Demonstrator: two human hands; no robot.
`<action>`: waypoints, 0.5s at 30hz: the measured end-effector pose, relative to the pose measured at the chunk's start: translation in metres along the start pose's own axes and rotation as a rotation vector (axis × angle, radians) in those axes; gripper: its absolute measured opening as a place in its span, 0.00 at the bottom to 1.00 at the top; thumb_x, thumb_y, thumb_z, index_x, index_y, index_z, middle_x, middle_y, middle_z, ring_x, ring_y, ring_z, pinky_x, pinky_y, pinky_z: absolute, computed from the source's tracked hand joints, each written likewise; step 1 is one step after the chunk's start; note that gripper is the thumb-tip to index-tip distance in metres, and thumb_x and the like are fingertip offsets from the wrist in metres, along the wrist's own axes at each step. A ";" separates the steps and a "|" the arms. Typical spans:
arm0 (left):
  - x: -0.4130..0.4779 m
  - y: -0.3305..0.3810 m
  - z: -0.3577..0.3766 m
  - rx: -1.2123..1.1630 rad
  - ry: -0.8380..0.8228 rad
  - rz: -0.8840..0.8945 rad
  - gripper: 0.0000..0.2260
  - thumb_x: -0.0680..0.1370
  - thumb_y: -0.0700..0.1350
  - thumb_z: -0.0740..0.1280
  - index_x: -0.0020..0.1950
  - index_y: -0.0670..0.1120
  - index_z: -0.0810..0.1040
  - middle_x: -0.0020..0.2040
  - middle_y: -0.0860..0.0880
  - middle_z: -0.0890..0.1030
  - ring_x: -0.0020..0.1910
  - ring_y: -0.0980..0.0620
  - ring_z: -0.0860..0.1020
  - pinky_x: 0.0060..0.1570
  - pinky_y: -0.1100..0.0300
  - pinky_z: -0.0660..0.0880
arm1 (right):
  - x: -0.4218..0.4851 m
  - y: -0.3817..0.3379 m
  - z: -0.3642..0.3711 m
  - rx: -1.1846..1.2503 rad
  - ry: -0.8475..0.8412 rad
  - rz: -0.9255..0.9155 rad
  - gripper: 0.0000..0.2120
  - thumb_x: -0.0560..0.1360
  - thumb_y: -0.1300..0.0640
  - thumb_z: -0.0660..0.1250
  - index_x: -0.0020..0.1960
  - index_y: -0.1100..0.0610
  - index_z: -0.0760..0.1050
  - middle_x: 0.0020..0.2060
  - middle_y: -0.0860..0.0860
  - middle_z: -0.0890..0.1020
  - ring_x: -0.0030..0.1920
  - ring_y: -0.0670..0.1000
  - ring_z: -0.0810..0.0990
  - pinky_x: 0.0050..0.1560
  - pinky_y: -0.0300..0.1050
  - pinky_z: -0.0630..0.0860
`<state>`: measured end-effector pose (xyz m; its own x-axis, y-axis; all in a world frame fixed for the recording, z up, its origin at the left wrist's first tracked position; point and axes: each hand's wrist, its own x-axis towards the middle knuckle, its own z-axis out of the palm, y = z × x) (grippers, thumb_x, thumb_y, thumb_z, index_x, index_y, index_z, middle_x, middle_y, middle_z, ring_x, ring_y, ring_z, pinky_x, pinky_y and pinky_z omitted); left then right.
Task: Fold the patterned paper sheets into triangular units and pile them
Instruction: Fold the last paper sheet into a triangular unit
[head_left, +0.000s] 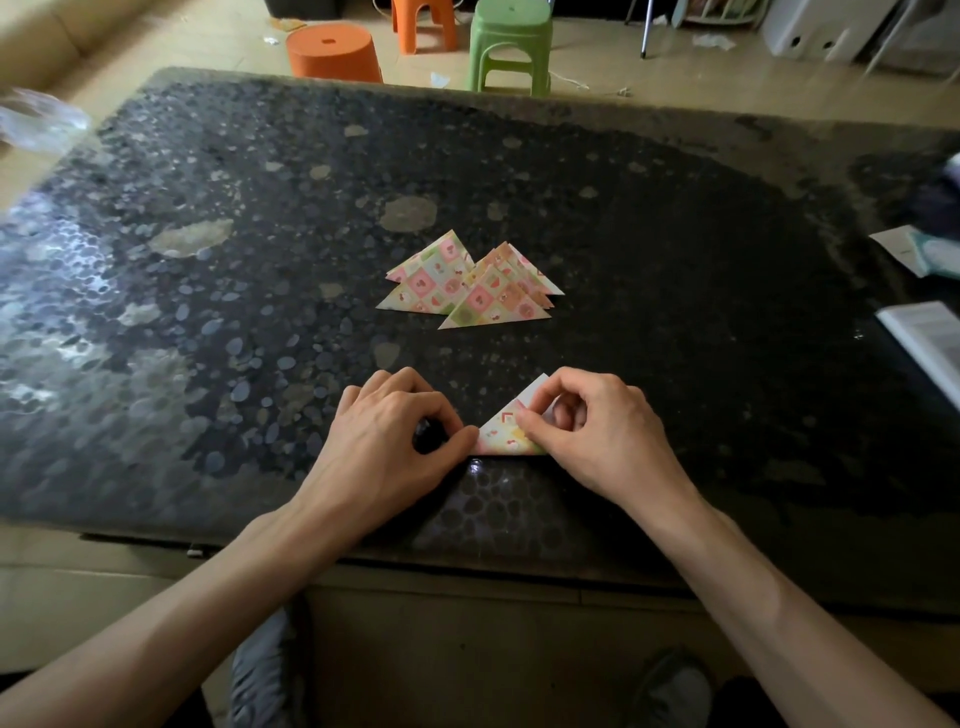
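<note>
The right thumb and forefinger pinch a layer of the paper, with the other fingers curled behind it. The left thumb and forefinger tips meet at the paper's 9 o'clock corner and touch it, the remaining fingers curled under. I cannot tell whether they pinch that corner or only press it. The right hand covers the paper's 3 o'clock side, and the left hand sits just beside it at 9 o'clock.

The paper lies as a triangle, long edge toward the person, near the 6 o'clock edge of the table. At 12 o'clock from it, near the middle of the table, the pile of folded triangles lies overlapped. A book sits at the table's 3 o'clock edge. Beyond the 12 o'clock edge stand a green stool and an orange stool.
</note>
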<state>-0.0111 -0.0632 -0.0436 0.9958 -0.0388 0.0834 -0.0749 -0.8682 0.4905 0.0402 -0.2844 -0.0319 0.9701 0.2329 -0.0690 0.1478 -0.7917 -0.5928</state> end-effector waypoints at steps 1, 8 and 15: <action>0.000 0.000 0.000 -0.001 0.001 0.000 0.18 0.73 0.72 0.57 0.42 0.63 0.80 0.48 0.61 0.75 0.51 0.61 0.71 0.52 0.58 0.64 | 0.000 0.000 0.000 -0.002 -0.005 0.008 0.11 0.75 0.39 0.74 0.45 0.45 0.79 0.35 0.41 0.78 0.36 0.42 0.76 0.36 0.37 0.68; 0.001 0.002 0.000 0.003 -0.007 -0.015 0.13 0.74 0.68 0.64 0.42 0.61 0.81 0.48 0.60 0.75 0.51 0.60 0.70 0.53 0.58 0.65 | 0.000 -0.001 -0.002 0.023 -0.009 0.032 0.10 0.75 0.41 0.75 0.45 0.45 0.77 0.35 0.44 0.79 0.36 0.43 0.78 0.37 0.40 0.73; 0.003 0.002 -0.001 0.006 -0.018 -0.023 0.12 0.73 0.68 0.66 0.41 0.61 0.81 0.48 0.61 0.75 0.51 0.61 0.70 0.52 0.59 0.63 | 0.002 -0.003 -0.003 0.011 -0.053 0.061 0.10 0.75 0.40 0.74 0.45 0.45 0.79 0.37 0.42 0.78 0.38 0.43 0.77 0.37 0.39 0.71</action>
<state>-0.0087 -0.0648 -0.0417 0.9980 -0.0273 0.0564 -0.0514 -0.8720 0.4867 0.0421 -0.2833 -0.0275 0.9656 0.2143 -0.1470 0.0868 -0.7991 -0.5949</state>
